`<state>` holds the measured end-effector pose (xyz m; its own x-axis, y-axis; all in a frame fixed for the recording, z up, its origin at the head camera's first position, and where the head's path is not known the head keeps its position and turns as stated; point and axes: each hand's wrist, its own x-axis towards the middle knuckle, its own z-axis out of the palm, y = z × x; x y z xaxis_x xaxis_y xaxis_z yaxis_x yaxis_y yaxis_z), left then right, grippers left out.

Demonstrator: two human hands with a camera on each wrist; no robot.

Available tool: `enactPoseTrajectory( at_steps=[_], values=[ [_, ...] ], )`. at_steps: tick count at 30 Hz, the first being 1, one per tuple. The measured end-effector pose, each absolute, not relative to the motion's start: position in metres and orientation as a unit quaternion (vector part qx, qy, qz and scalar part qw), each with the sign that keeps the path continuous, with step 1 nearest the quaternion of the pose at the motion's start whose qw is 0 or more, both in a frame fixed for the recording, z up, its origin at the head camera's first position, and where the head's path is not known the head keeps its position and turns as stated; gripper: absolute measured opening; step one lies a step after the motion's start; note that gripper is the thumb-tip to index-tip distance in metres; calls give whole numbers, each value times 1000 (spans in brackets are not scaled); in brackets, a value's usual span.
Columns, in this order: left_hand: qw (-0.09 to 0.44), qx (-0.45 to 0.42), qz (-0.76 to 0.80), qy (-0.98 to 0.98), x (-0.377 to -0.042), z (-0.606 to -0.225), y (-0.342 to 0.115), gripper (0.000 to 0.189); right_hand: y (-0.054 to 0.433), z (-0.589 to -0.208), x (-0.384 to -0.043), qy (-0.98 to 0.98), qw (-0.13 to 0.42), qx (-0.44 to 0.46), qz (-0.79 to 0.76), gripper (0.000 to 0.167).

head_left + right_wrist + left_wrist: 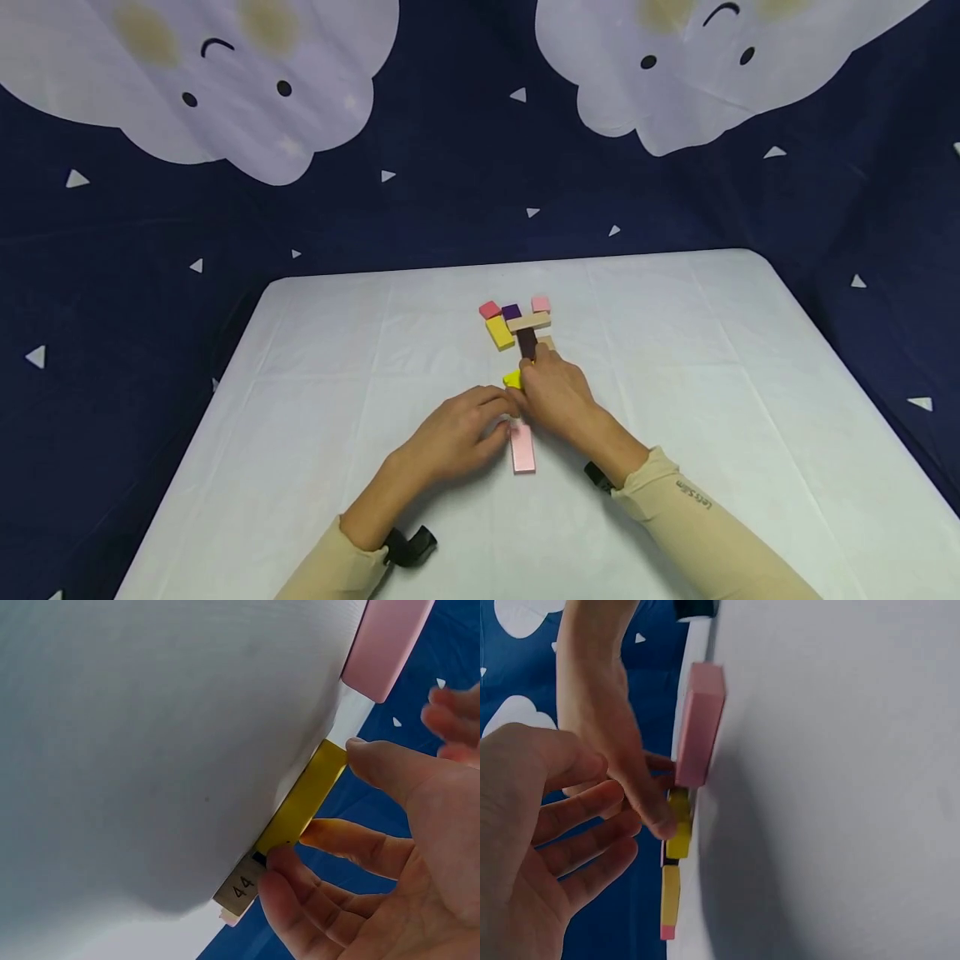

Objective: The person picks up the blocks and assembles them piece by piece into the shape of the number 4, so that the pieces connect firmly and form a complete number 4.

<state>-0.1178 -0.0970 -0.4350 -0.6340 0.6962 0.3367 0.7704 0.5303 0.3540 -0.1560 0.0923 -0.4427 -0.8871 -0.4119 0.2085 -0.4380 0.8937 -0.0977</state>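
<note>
In the head view my right hand (557, 392) is over a row of toy blocks at mid-table. Its thumb and fingers pinch a yellow block (304, 799), seen in the right wrist view. Beyond that block lie a dark brown block (527, 342) and a wooden block marked 44 (240, 887). My left hand (461, 429) is beside the right one, its fingers loosely bent and holding nothing in the left wrist view. Close to its fingertips is a long pink block (522, 452), lying flat at the near end of the row.
Farther back are a pale wooden bar (528, 322), another yellow block (499, 333), a red block (490, 310), a purple block (512, 312) and a small pink block (541, 304). A white cloth (300, 433) covers the table, and a dark blue cloud-print curtain (450, 217) hangs behind.
</note>
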Motion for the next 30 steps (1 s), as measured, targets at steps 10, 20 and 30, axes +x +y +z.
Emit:
enactPoseTrajectory(
  at_steps=[10, 20, 30],
  values=[
    [105, -359, -241, -895, -143, -429, -103, 19, 90, -442, -157, -969, 88, 219, 72, 38],
    [116, -315, -251, -908, -165, -429, -102, 18, 91, -442, -158, -972, 75, 211, 69, 38],
    [126, -272, -261, -918, -190, -425, -103, 19, 93, -442, -158, -972, 68, 211, 82, 39]
  ],
)
